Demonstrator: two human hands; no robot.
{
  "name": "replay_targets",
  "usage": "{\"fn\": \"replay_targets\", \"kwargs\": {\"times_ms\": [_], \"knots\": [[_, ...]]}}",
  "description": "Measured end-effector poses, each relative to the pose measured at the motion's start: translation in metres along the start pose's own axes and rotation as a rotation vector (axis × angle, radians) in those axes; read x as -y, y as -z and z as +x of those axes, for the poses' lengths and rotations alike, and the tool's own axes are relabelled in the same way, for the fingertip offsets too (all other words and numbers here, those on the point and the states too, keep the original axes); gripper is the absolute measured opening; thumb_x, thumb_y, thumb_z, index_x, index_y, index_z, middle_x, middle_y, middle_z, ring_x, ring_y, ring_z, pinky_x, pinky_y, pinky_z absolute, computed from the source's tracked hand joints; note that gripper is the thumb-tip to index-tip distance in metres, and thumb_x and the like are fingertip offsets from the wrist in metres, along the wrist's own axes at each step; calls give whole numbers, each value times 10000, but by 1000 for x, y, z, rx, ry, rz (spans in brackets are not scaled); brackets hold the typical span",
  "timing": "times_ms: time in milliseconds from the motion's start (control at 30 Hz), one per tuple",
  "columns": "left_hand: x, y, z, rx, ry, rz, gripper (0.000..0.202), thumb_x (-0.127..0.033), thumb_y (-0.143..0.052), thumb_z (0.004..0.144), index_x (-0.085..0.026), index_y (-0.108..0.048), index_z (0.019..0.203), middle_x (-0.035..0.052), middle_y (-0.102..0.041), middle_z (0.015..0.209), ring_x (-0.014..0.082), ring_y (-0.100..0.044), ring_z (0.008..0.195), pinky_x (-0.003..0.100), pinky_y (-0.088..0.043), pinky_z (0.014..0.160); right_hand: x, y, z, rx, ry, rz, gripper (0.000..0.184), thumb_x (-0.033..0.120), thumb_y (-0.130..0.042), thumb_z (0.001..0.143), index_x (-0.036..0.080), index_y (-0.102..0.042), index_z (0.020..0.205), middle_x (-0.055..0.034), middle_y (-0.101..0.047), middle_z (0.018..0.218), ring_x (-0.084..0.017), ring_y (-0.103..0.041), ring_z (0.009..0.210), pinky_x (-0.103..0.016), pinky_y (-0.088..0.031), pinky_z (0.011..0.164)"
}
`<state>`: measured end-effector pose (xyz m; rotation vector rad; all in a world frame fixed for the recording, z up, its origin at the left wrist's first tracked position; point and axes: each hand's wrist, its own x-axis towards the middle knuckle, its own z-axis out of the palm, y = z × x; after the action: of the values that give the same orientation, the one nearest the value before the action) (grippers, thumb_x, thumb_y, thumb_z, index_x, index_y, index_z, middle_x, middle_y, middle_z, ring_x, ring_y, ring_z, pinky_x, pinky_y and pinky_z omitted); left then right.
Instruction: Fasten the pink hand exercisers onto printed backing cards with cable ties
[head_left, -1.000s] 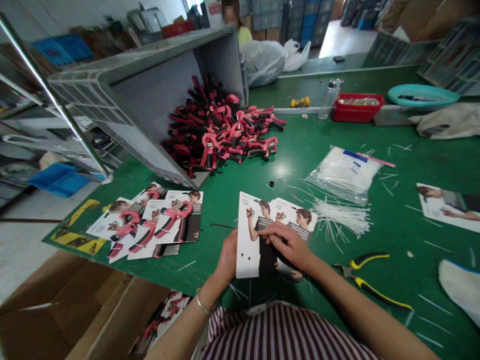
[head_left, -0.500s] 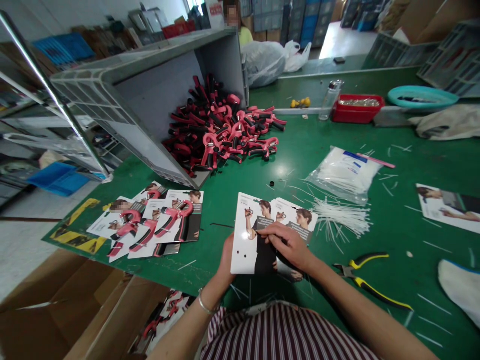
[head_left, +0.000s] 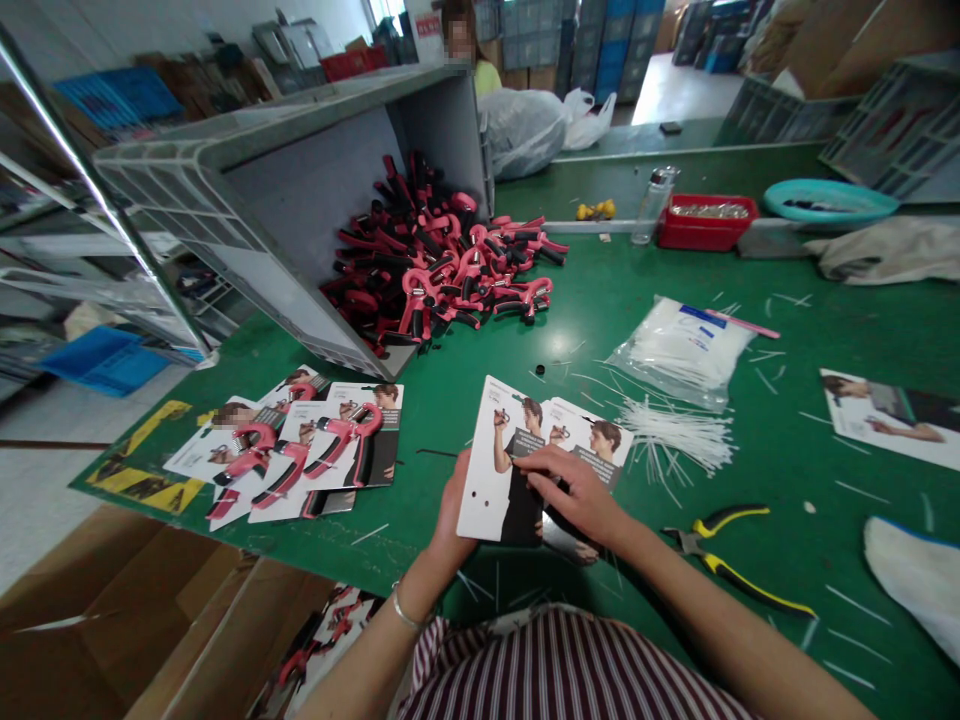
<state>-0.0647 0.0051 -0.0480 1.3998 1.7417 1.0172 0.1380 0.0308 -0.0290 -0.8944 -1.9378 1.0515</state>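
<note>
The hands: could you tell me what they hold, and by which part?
The left hand grips a printed card by its left edge; right hand rests on top.

We look down on a green table [head_left: 600, 300]. At its far left a grey crate [head_left: 300, 200] lies tipped, red-and-black hand grippers [head_left: 442, 270] spilling out. Carded grippers [head_left: 300, 450] fan out near left; printed cards [head_left: 510, 470] lie near the front edge. Rightward: a bag of cable ties [head_left: 682, 350], loose cable ties [head_left: 675, 430], 1 pair of pliers [head_left: 727, 560], 1 red tray [head_left: 707, 222].
</note>
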Motion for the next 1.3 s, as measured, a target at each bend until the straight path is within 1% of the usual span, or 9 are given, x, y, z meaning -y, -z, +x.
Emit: {"fn": "replay_targets", "kwargs": {"times_ms": [133,300,500,667,833,967,1133,1200,1300], "knots": [[-4,11,2,80,-38,43,468,-252,-631,803,-168,-534,1253,78,-725,965,217,-686,792,294,-509,702,7,-2,8,-57,-71,-90,183,232,-578,936,255,-690,1078,-26,-703,1023,-178,-635,955,-326,-471,881],[-10,26,10,205,-227,-144,396,-282,-487,901,-185,-512,1283,75,-688,1149,209,-655,973,306,-495,846,13,-5,19,-131,-153,-159,104,230,-626,904,242,-698,979,-13,-713,949,-184,-645,890,-325,-482,825],[-8,20,24,244,-258,-57,516,-211,-655,789,-193,-531,1290,83,-682,1136,216,-655,948,307,-506,831,9,-9,16,-144,-88,-220,151,234,-545,950,242,-669,1036,-36,-696,998,-202,-633,962,-360,-476,894],[-16,13,26,194,-189,-61,501,-184,-685,767,-200,-595,1260,92,-675,1162,233,-649,997,305,-505,871,5,-8,15,-173,-38,-199,175,245,-521,966,251,-658,1076,-46,-705,1023,-208,-644,957,-379,-494,891],[-17,9,30,209,-217,-83,544,-149,-711,735,-177,-597,1266,109,-666,1204,249,-637,1049,323,-489,937,8,-3,19,-132,0,-274,179,267,-505,978,254,-658,1069,-58,-685,1015,-215,-634,966,-388,-502,882],[-17,8,31,187,-214,-74,493,-155,-675,778,-157,-591,1263,116,-674,1172,236,-651,1020,308,-494,919,8,0,22,-67,-4,-399,119,254,-515,971,238,-628,1003,-67,-630,1001,-220,-603,960,-388,-494,873],[-27,9,28,196,-214,-95,465,-173,-668,774,-192,-606,1234,86,-672,1181,222,-647,1021,312,-479,930,9,0,23,-69,-44,-405,50,249,-532,961,224,-574,951,-59,-586,1008,-213,-583,978,-382,-487,895],[-33,13,24,179,-184,-136,394,-212,-635,811,-187,-615,1204,85,-682,1155,219,-646,1007,310,-480,909,11,1,22,-57,-58,-409,34,238,-539,953,216,-559,936,-61,-578,1006,-215,-576,982,-386,-481,899],[-42,25,18,157,-37,-276,334,-372,-471,934,-175,-614,1164,103,-680,1145,223,-651,983,312,-504,826,11,5,19,-51,-54,-363,48,193,-545,932,216,-533,892,-54,-575,983,-207,-566,971,-372,-474,887]]}}
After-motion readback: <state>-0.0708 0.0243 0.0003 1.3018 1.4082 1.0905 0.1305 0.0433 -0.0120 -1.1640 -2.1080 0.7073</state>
